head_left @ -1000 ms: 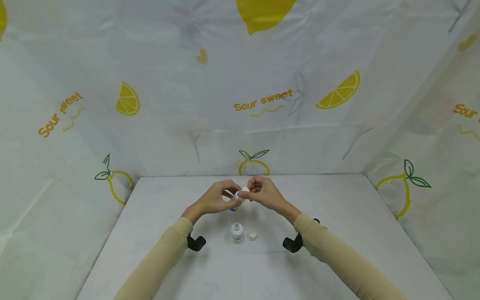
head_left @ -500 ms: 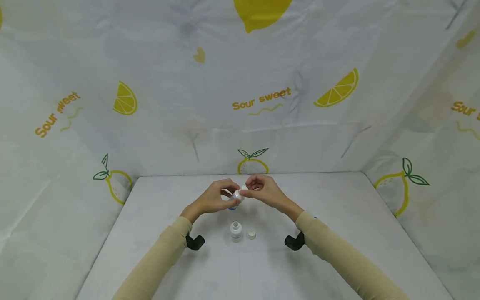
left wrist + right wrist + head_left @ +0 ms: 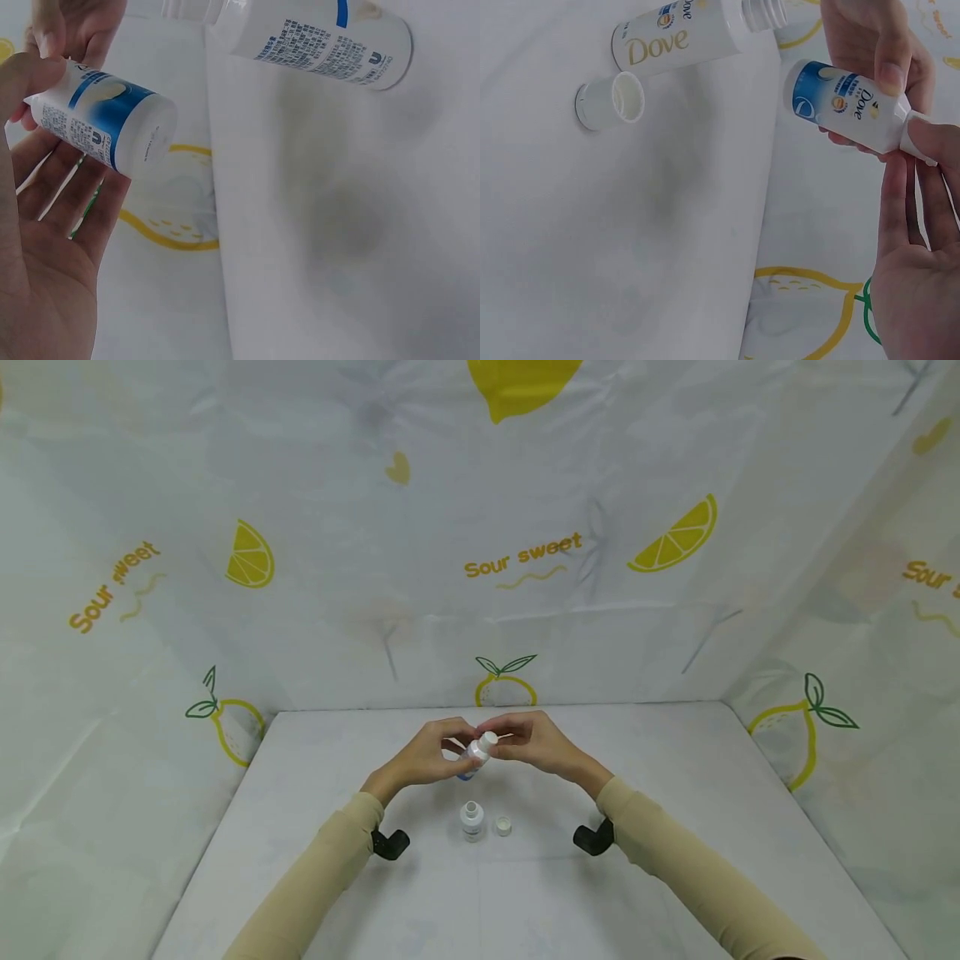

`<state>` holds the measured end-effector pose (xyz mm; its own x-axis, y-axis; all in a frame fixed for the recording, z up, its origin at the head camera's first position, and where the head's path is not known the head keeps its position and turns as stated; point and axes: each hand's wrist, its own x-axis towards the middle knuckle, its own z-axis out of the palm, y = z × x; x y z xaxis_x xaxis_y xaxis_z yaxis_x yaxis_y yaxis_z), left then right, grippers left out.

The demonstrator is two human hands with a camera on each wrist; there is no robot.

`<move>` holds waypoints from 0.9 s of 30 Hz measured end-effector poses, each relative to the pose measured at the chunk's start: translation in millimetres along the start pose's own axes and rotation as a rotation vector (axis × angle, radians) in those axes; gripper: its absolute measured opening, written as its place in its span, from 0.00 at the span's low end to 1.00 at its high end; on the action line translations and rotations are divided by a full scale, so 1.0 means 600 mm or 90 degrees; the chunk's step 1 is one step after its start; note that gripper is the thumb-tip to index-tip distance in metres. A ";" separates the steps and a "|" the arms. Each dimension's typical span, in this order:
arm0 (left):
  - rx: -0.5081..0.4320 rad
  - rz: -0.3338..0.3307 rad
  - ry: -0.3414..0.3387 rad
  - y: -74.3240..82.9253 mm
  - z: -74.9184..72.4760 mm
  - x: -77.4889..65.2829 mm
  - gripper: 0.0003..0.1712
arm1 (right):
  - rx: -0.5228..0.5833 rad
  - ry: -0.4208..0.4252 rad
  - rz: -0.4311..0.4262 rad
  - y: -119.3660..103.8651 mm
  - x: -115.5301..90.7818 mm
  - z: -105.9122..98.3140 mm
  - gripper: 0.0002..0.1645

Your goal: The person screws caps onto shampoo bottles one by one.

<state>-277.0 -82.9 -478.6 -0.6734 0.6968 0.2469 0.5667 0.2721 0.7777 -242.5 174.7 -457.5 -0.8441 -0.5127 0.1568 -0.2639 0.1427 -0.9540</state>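
My left hand (image 3: pixel 431 755) grips a small white Dove bottle (image 3: pixel 849 105) with a blue band round its base, tilted and lifted off the table. At its neck sits a white cap (image 3: pixel 915 141), which my right hand (image 3: pixel 542 748) pinches, thumb on one side and fingers on the other, as the right wrist view shows. Below the hands a second white Dove bottle (image 3: pixel 472 822) stands upright with its neck uncovered. A loose white cap (image 3: pixel 609 101) rests right beside it, hollow side up.
The white tabletop (image 3: pixel 375 902) meets a lemon-printed sheet (image 3: pixel 337 652) along its back edge, with more sheeting at both sides. Black wrist cameras (image 3: pixel 391 845) hang under the sleeves.
The fingers of my right hand have turned round the cap, and its wrist has shifted slightly right. More of the cap shows now. My left hand holds the bottle nearly still.
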 end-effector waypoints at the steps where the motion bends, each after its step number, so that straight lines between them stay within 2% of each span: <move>1: -0.002 -0.001 -0.001 0.001 0.000 0.001 0.18 | -0.001 -0.001 0.000 0.001 0.000 -0.001 0.23; 7: 0.001 -0.003 -0.001 0.003 0.000 0.001 0.18 | -0.004 0.005 -0.002 0.000 -0.001 -0.001 0.21; 17: -0.001 -0.004 0.001 0.003 0.001 0.001 0.18 | -0.021 0.045 -0.012 0.004 0.003 0.007 0.19; 27: 0.004 -0.001 0.003 0.001 0.005 0.000 0.16 | -0.061 0.071 0.034 0.004 0.002 0.014 0.18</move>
<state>-275.4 -80.7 -479.8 -0.6761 0.6937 0.2481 0.5686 0.2772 0.7745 -240.1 167.3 -462.0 -0.9032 -0.4059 0.1398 -0.2567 0.2496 -0.9337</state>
